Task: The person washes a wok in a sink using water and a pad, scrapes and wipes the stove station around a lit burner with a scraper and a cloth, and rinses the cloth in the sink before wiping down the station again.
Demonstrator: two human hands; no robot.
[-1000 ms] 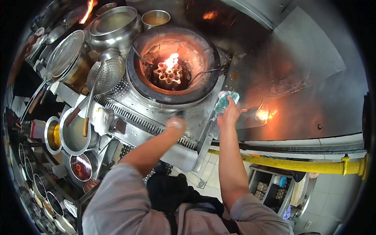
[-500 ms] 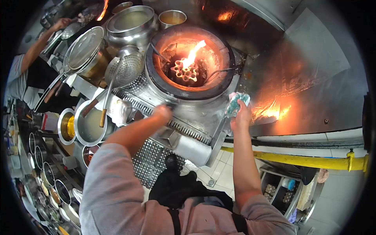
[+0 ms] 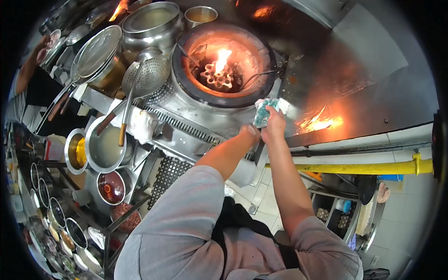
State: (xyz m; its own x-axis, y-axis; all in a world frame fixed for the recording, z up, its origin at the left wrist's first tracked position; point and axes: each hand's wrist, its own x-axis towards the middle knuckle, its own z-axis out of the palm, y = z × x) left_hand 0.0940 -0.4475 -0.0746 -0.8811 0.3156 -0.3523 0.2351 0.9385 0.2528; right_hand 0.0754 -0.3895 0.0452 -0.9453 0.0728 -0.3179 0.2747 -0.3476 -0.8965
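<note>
My right hand [image 3: 274,123] grips a folded green-and-white cloth [image 3: 267,113], fingers wrapped round its near side, above the front right of the stove top. Close beside it on the left is my left hand [image 3: 249,134]. Its fingers are blurred and partly hidden, so I cannot tell whether it holds anything. Just beyond both hands stands the round wok burner [image 3: 219,99], with a flame [image 3: 222,59] burning over its metal burner head [image 3: 218,76]. No wok sits on it.
Left of the burner lie a perforated skimmer [image 3: 148,78] and a large strainer [image 3: 99,51]. Behind stands a big metal pot [image 3: 151,21]. Bowls [image 3: 107,150] line the left side. A yellow pipe [image 3: 359,169] runs at right. Another person's arm [image 3: 29,67] shows far left.
My left hand has moved right, from the stove's front edge to beside my right hand. My right hand and the cloth have shifted slightly left. The view has turned a little.
</note>
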